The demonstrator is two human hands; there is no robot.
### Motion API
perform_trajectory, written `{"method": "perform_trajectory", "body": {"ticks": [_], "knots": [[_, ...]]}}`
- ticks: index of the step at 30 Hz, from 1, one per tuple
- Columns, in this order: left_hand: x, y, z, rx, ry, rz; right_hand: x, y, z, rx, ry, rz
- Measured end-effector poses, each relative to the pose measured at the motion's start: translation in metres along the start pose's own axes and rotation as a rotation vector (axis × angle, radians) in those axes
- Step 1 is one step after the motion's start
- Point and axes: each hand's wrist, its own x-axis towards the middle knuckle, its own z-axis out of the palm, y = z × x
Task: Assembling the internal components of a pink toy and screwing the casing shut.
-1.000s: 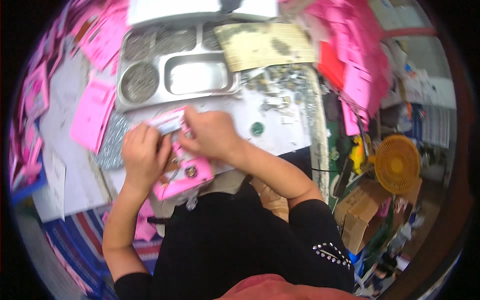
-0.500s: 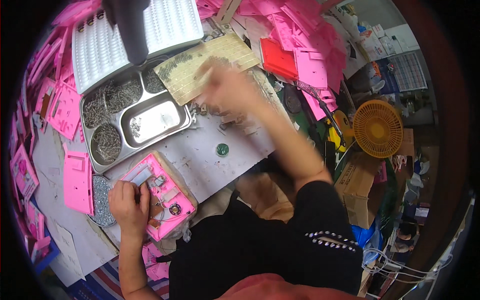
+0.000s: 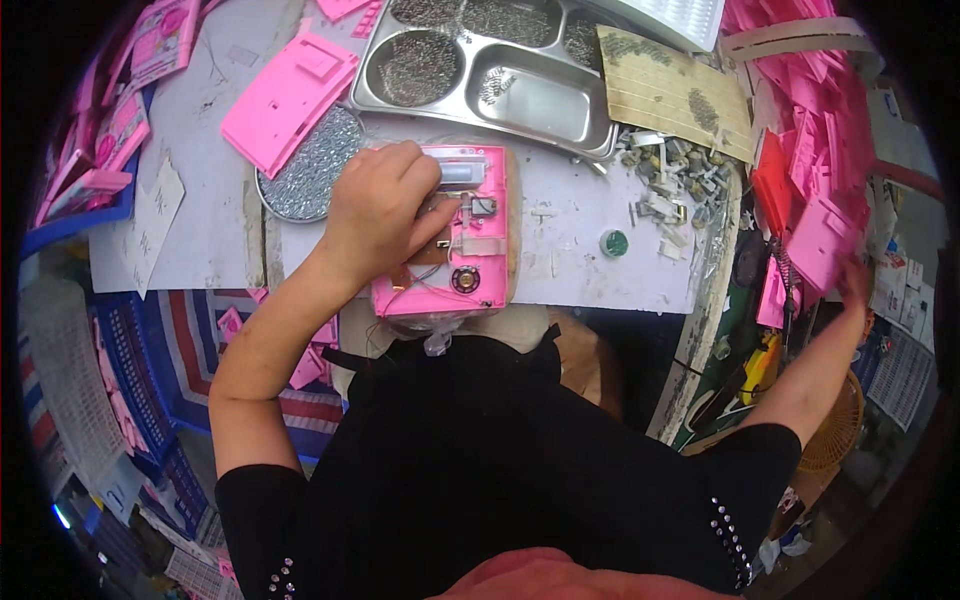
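On the tabletop (image 3: 575, 280), an open pink casing (image 3: 470, 228) is touched by the left hand (image 3: 385, 205), a far-right pink panel (image 3: 822, 240) by the right hand (image 3: 853, 283); whether either grip is clenched cannot be told.

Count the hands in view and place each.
2: the left hand on the open pink casing; the right hand, blurred, at a pink panel, far right. No other shows.

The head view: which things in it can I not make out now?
In the head view:
Hidden: part of the open pink casing, under the left hand.
Blurred and small: the right hand at the pink panels, grip unclear.
Cut off: the white tray, by the top edge.
Too small: single metal pieces in the steel tray.
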Motion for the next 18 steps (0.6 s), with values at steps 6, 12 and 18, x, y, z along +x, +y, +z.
{"method": "perform_trajectory", "body": {"ticks": [6, 12, 18], "knots": [[0.001, 0.003, 0.01, 0.052, 0.113, 0.008, -0.105, -0.101, -0.011, -0.122, 0.536, -0.744], [0.009, 0.01, 0.013, 0.073, 0.087, 0.006, -0.29, -0.154, 0.156, 0.335, 0.386, -1.092], [0.007, 0.01, 0.016, 0.104, 0.102, -0.033, -0.377, -0.18, 0.325, 0.774, -0.184, -0.983]]}}
